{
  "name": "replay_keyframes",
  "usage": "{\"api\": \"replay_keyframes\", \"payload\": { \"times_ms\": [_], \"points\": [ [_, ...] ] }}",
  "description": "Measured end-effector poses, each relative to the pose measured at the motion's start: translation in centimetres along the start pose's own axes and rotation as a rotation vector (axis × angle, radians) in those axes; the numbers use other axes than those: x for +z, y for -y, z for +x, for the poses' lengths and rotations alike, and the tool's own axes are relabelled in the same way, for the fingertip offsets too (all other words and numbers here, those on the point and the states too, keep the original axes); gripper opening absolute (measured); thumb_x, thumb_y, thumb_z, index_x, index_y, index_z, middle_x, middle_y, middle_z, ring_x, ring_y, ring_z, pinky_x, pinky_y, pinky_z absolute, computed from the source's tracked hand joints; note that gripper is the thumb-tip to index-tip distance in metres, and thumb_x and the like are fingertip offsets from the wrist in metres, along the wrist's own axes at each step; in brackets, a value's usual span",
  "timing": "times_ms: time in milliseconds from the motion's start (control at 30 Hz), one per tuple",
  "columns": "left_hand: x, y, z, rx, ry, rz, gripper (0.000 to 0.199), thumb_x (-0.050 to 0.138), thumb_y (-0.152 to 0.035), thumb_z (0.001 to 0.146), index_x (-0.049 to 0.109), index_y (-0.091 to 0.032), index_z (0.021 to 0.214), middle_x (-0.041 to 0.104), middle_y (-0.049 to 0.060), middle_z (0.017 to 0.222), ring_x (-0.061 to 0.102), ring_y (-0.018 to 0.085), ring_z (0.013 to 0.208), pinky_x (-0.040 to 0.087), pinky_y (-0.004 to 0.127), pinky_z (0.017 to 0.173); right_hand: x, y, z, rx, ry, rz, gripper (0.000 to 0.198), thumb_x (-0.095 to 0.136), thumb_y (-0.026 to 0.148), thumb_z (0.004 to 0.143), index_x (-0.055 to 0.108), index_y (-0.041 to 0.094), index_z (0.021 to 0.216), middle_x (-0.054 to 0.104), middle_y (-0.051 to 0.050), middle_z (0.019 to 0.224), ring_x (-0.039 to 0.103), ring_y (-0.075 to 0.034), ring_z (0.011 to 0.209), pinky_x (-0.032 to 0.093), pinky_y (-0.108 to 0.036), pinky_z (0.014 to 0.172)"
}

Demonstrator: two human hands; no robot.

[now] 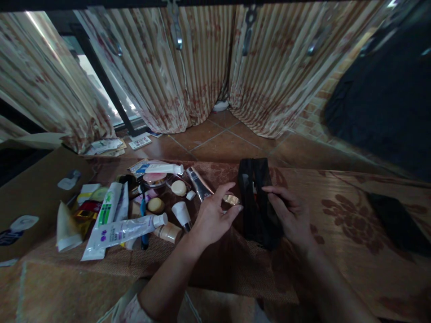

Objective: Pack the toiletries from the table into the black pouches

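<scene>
pouch [249,220], black, its long axis pointing away from you, lies just right of your left hand [214,216], which grips a small gold item [231,199], while your nearer right hand [290,213] pinches the pouch's edge.

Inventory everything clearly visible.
Pouch: 1, black, centre
Round container: 1, gold, left fingertips
Tubes: six-plus, mostly white, left pile
Stick: 1, blue-black, pile
Discs: 2, cream/tan, pile
Compact: 1, pink, pile
Bottle: 1, beige, pile
Cardboard box: 1, brown, left
Slab: 1, black, right
Tablecloth: 1, brown, underneath
Curtains: several, beige patterned, behind
Clips: several, silver, top
Papers: several, whitish, beyond box
Fabric: 1, dark, upper right
Left hand: 1, bare, holding container
Right hand: 1, bare, gripping pouch's edge
</scene>
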State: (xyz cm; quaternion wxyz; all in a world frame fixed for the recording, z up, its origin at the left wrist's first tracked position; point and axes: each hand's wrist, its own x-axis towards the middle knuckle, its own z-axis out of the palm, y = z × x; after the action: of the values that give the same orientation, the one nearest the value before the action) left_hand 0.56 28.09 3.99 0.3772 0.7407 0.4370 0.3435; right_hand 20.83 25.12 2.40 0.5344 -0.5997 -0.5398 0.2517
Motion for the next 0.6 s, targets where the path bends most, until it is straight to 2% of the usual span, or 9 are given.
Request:
{"api": "replay_keyframes", "payload": {
  "times_ms": [267, 467, 600],
  "points": [
    [-0.34, -0.13, 0.0, 0.026, 0.065, -0.099, 0.044, 0.053, -0.023, 0.086, 0.045, -0.021, 0.129, 0.065, 0.004, 0.107, 0.061, 0.014, 0.082, 0.049, 0.026, 0.07, 0.04, -0.01, 0.06, -0.023, 0.0, -0.013, 0.019, 0.056, 0.032, 0.087, 0.071, 0.023, 0.095, 0.069, -0.002, 0.086, 0.063, -0.017, 0.077, 0.049, -0.03, 0.07],
    [-0.42, -0.5, -0.18, 0.01, 0.146, -0.131, 0.043, 0.049, -0.022, 0.087, 0.046, -0.023, 0.13, 0.065, 0.003, 0.11, 0.059, 0.018, 0.098, 0.048, 0.029, 0.08, 0.11, -0.08, 0.11, -0.033, -0.014, -0.01, 0.019, 0.056, 0.032, 0.086, 0.071, 0.023, 0.095, 0.07, -0.003, 0.087, 0.064, -0.017, 0.078, 0.05, -0.03, 0.069],
    [-0.61, -0.49, -0.08, 0.007, 0.165, -0.151, 0.041, 0.045, -0.015, 0.086, 0.05, -0.023, 0.125, 0.064, 0.001, 0.105, 0.058, 0.016, 0.096, 0.045, 0.029, 0.084, 0.05, -0.04, 0.08, -0.027, -0.009, -0.031, 0.019, 0.056, 0.032, 0.086, 0.071, 0.023, 0.095, 0.07, -0.002, 0.084, 0.063, -0.016, 0.074, 0.049, -0.028, 0.066]
  ]
}}
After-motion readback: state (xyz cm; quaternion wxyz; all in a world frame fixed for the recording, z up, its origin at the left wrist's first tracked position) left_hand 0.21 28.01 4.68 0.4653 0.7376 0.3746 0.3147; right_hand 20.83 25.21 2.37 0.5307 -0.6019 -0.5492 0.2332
